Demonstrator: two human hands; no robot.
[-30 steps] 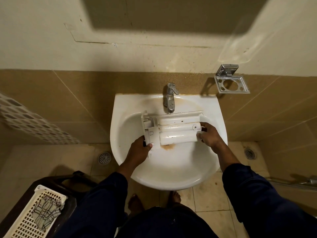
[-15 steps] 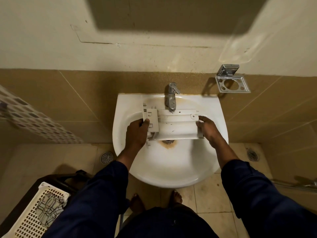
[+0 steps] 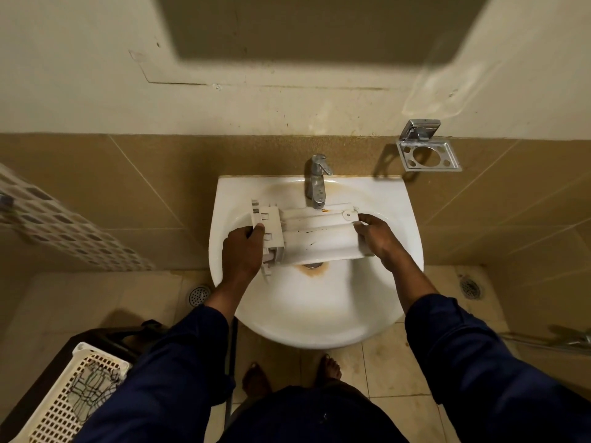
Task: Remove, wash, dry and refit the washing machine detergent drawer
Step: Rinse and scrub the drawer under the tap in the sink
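You hold the white plastic detergent drawer (image 3: 315, 238) over the bowl of the white ceramic wash basin (image 3: 319, 334). Its long axis runs left to right, just on the near side of the chrome lever tap (image 3: 316, 182), whose spout ends above the drawer's far edge.

Your left hand (image 3: 243, 251) grips the left, blocky end with the clips, thumb over the top and fingers curled round it. Your right hand (image 3: 377, 238) holds the right end with its thumb on top. Its fingers go underneath, so you cannot tell how tightly they close.

The drawer covers part of the rust-stained drain (image 3: 311, 266) and shows a smooth ribbed face, with no compartments visible. No water is seen running.

The tap stands beyond the drawer's middle, slightly nearer your right hand. That is probably the hand to free for the lever, which would leave the left hand carrying the drawer from one end alone.
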